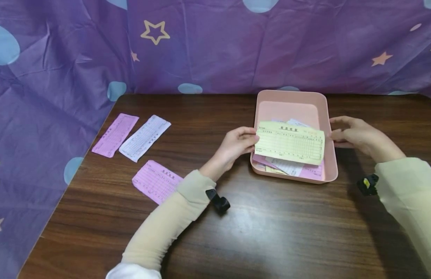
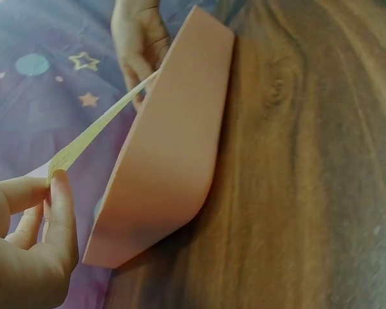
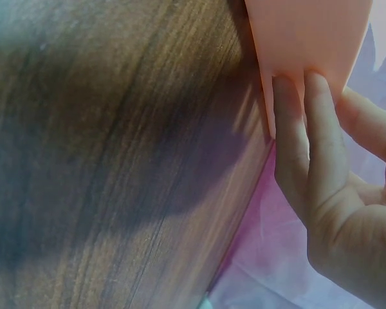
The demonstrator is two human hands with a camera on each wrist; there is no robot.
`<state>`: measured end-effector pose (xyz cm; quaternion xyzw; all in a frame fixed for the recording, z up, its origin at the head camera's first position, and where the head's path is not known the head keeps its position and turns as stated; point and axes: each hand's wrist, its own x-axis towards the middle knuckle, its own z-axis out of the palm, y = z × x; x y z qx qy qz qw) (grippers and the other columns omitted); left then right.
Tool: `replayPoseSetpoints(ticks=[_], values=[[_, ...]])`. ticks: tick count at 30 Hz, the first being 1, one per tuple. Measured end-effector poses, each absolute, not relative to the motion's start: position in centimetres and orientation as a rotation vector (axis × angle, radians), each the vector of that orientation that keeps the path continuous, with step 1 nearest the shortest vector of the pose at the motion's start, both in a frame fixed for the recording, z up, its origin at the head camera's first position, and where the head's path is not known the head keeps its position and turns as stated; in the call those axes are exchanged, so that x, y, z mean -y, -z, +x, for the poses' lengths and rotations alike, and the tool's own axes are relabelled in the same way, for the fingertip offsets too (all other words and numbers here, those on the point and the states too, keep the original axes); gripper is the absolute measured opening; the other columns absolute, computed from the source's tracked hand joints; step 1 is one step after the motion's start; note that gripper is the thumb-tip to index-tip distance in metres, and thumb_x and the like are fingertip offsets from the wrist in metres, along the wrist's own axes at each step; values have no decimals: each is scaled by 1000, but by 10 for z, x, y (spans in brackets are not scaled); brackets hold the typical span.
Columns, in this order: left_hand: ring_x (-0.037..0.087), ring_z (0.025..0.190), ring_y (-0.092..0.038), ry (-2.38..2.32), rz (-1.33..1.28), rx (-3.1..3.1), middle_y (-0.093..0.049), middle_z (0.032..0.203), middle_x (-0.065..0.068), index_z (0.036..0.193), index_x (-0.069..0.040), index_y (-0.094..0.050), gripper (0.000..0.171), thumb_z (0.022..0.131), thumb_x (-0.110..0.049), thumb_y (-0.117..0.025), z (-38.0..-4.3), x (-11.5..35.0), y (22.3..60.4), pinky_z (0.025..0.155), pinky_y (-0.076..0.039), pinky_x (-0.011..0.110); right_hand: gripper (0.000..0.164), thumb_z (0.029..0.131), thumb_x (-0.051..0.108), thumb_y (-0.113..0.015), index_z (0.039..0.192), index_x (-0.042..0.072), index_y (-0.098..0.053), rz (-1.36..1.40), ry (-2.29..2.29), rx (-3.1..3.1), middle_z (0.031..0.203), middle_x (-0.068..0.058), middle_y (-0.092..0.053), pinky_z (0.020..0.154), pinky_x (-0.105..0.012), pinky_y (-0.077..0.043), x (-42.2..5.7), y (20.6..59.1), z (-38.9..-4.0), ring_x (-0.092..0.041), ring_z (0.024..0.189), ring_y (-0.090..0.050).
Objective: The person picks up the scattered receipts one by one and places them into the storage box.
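Observation:
A yellow receipt slip (image 1: 289, 142) hangs over the pink tray (image 1: 308, 97). My left hand (image 1: 232, 149) pinches its left edge between thumb and fingers, plainly seen in the left wrist view, where the slip (image 2: 93, 132) stretches above the rim. At the tray's right side is my right hand (image 1: 363, 137). In the right wrist view two of its fingers (image 3: 321, 122) lie against the outer wall, and another digit reaches behind the rim. Beneath the yellow slip, pink, white and yellow slips (image 1: 288, 166) lie overlapped in the tray, partly hidden.
On the table's left lie a pink slip (image 1: 115, 135) and a white slip (image 1: 145, 137), side by side. Nearer, another pink slip (image 1: 156, 180) is partly covered by the left sleeve (image 1: 173, 213). A purple patterned cloth (image 1: 208, 46) hangs behind the brown wooden table (image 1: 271, 232).

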<state>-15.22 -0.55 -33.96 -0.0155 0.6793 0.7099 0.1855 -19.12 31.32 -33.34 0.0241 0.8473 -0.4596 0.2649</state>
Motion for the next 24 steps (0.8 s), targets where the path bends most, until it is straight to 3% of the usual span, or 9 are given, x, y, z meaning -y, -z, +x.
replayPoseSetpoints(ticks=[11,17,24], values=[[15,83,-61,-1867,120,-2196,-66,110,24,115,5,-62,27,89,-2,-62,-150,-6,346,74,-57,20,71,95,6,-51,146,-11,-5,74,1253,-2279,80,25,-55,72,-13,-53,-314,335,-191,12,78,-54],[26,97,-67,-1723,216,-2365,-69,108,19,111,3,-64,25,86,-2,-65,-152,-9,346,77,-54,15,73,96,8,-52,147,-11,-3,85,1220,-2291,84,22,-56,73,-15,-54,-315,333,-192,12,77,-54],[20,94,-68,-1588,274,-2482,-70,105,13,111,-2,-65,27,84,-1,-66,-151,-11,343,75,-53,12,67,96,9,-51,147,-8,-10,73,1245,-2284,82,25,-56,72,-14,-54,-317,338,-193,13,78,-54]])
